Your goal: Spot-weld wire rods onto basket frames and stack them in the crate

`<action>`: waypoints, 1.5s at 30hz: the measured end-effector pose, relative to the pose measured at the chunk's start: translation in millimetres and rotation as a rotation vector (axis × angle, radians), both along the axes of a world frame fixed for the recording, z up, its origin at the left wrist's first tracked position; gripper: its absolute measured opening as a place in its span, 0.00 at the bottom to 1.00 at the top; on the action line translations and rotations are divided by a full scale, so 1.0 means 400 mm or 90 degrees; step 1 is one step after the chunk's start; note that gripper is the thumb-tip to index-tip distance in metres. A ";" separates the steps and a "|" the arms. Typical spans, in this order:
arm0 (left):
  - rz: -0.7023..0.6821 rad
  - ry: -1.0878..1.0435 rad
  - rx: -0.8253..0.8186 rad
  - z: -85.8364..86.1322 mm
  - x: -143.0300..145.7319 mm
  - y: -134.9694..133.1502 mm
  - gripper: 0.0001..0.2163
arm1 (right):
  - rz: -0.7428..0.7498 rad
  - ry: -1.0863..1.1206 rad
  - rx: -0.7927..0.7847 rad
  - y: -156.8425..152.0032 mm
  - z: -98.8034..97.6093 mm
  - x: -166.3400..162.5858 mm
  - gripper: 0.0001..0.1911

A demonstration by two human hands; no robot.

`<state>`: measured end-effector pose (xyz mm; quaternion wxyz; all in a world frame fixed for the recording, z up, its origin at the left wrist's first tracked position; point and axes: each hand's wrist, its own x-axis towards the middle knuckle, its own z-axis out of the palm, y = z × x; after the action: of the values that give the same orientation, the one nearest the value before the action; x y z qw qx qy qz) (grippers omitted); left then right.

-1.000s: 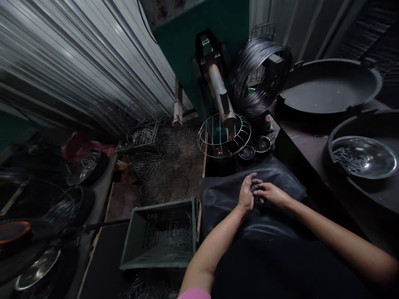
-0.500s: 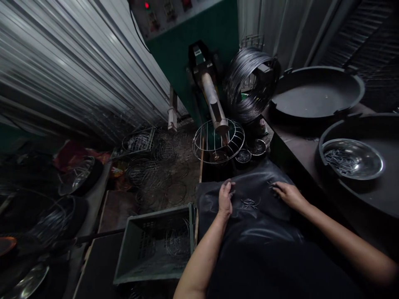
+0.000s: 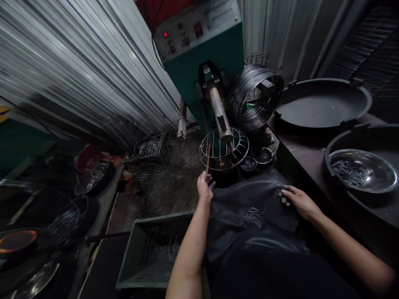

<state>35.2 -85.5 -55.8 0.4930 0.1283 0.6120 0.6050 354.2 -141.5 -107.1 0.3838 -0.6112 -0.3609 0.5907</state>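
My left hand is just below the round wire rack, with its fingers loosely bent and apart; I see nothing in it. A narrow wooden strip shows just past its fingertips. My right hand is over the right side of the dark apron, thumb and fingers pinched on what looks like a short piece of wire. Between the hands, a small heap of short bent wires lies on the apron. The rack sits under the metal arm of a green machine.
A wire coil stands beside the machine. To the right are large black pans and a steel bowl of short wires. Small dishes sit beyond the apron. At lower left is a green crate with wire pieces.
My left hand has moved forward and left, from over the apron toward the wire rack. The right hand stays pinched over the apron. The view has tilted slightly up.
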 end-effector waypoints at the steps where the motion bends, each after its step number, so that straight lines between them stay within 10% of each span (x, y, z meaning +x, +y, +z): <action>1: 0.009 0.007 -0.001 0.023 -0.016 0.022 0.12 | 0.003 -0.019 0.009 0.000 0.000 0.001 0.15; 7: -0.035 0.059 -0.033 0.120 -0.053 0.099 0.13 | 0.146 -0.426 0.115 -0.004 0.013 0.020 0.10; 15: -0.154 0.104 -0.110 0.148 -0.058 0.152 0.16 | 0.390 -0.772 0.073 0.018 0.048 -0.027 0.12; 25: -0.238 0.108 -0.155 0.166 -0.086 0.220 0.14 | -0.002 -0.160 0.072 0.026 0.032 0.021 0.15; 33: -0.200 -0.002 -0.174 0.158 -0.058 0.240 0.14 | 0.014 -0.093 0.050 0.041 -0.017 0.007 0.21; 45: -0.011 -0.118 0.072 0.130 0.000 0.198 0.17 | 0.115 0.027 0.327 0.198 0.224 -0.293 0.19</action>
<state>35.2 -6.5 -3.9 0.5443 0.1046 0.5279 0.6435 237.0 -62.4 -17.7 0.4795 -0.4470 -0.5438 0.5240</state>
